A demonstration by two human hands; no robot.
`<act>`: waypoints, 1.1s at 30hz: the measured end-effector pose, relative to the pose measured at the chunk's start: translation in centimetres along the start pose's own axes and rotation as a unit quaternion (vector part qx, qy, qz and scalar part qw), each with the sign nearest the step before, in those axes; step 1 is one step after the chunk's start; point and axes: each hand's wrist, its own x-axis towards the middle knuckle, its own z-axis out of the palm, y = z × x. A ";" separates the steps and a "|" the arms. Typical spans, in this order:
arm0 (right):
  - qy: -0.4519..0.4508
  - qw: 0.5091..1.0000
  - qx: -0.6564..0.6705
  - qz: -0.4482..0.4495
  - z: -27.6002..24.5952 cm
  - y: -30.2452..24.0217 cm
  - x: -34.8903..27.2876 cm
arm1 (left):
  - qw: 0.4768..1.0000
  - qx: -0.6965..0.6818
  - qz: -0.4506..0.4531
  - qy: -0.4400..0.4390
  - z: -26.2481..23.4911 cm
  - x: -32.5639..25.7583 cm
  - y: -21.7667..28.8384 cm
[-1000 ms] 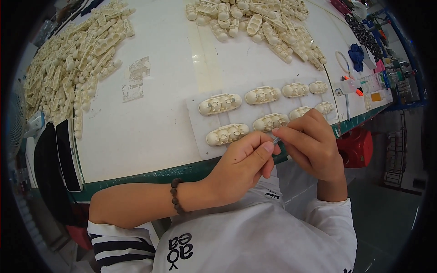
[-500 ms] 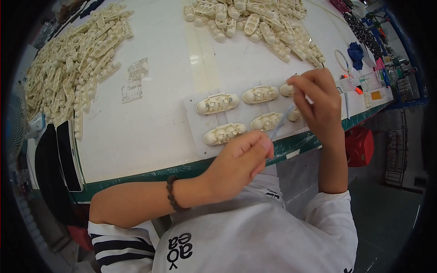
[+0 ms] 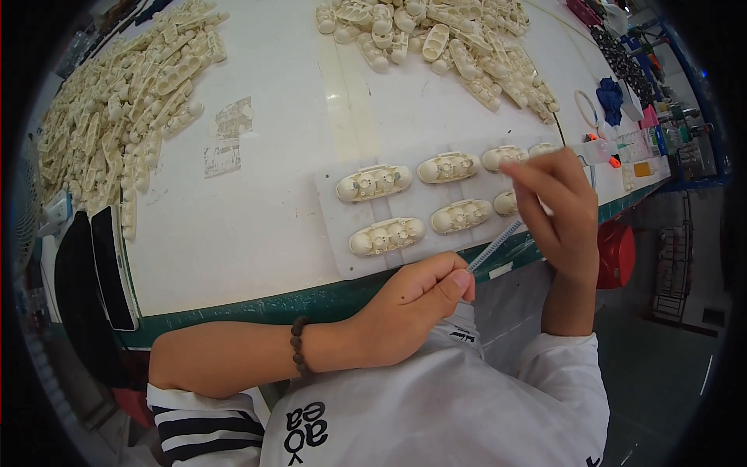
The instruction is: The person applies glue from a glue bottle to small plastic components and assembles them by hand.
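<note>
My left hand, a dark bead bracelet at its wrist, is closed in front of the table edge. Between its thumb and fingers it grips a thin, blue-and-white banded strip, which slants up toward my right hand. My right hand hovers over the right part of a whitish board, fingers curled into a pinch and slightly blurred; what they hold is hidden. On the board lie two rows of cream oval plastic shells, such as this shell near the front and this one behind. My right hand covers some shells.
Large heaps of similar cream parts lie at the left and at the back. A black phone-like slab rests by the left edge. Farther right are a blue cloth and small bottles. A red stool stands beyond the table's green edge.
My left hand has moved down toward my body with the strip, showing more of it. My right hand has shifted slightly right and down, uncovering more shells at the board's right.
</note>
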 end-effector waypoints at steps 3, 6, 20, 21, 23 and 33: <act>-0.037 0.994 0.104 -0.004 -1.1 -1.4 -1.2 | 1.000 -0.026 -0.006 0.012 -0.1 0.1 -0.1; -0.039 0.994 0.093 -0.033 -0.9 -1.9 -1.4 | 0.998 -0.058 -0.027 0.020 -0.1 0.1 0.1; -0.014 0.998 0.058 -0.033 0.0 -0.9 -2.0 | 0.995 -0.072 -0.064 0.039 0.0 0.1 0.5; -0.017 0.997 0.064 -0.030 -0.1 -0.9 -2.1 | 0.995 -0.073 -0.065 0.038 0.0 0.1 0.5; -0.014 0.998 0.060 -0.026 0.0 -0.8 -2.2 | 0.994 -0.066 -0.073 0.041 0.0 0.1 0.5; 0.063 0.996 -0.032 0.054 0.7 3.2 -1.1 | 0.998 0.022 -0.046 0.023 0.3 -0.2 0.0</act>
